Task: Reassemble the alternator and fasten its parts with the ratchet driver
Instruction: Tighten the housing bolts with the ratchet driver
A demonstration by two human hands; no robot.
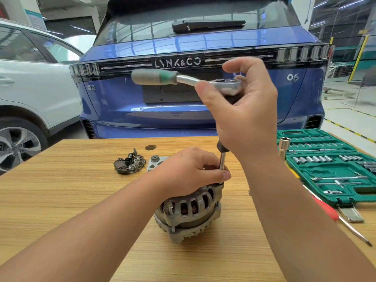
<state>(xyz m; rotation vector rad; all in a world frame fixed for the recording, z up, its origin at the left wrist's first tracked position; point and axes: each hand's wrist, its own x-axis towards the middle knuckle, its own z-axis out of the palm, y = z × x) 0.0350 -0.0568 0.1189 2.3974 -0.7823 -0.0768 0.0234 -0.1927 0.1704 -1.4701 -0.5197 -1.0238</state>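
Note:
The grey alternator stands on the wooden table. My left hand rests on top of it, fingers curled round the lower end of a steel extension shaft that stands upright on the housing's right edge. My right hand grips the head of the ratchet driver at the top of that shaft. Its grey-and-green handle points left, blurred. Behind the alternator lie a dark rectifier part and a grey metal cover piece.
An open green socket set case sits at the table's right, with a tall socket beside it and a red-handled screwdriver in front. A blue car stands close behind the table, a white car to the left.

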